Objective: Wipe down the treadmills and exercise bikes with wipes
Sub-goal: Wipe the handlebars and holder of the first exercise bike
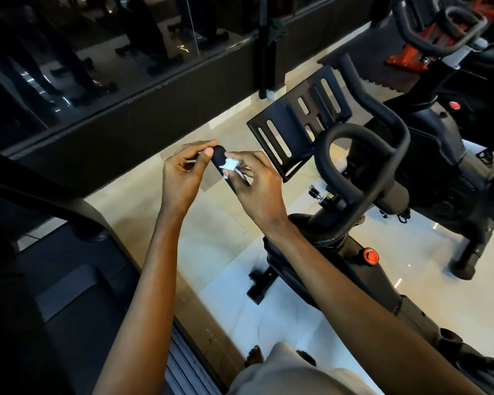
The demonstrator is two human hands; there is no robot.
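Handlebar tip (218, 158) of the exercise bike (342, 252) is wiped with a crumpled white wipe (229, 166).
The wipe is pinched in the right hand (257, 183) against the rounded matte-black tip, which is held between thumb and fingers of the left hand (183, 172). It is best wrapped round the tube and twisted to reach the curved underside; a slotted metal tray (297, 121) stands beyond.

Level: we find the scene dim.
Brightest: glossy cream marble floor (217, 246), white glare patches at right.
Darkest: black treadmill deck (69, 303), lower left, detail lost.
Reflections: dark glass wall (83, 52) mirrors faintly.
Edges: we note wide-angle bending, soft corners.
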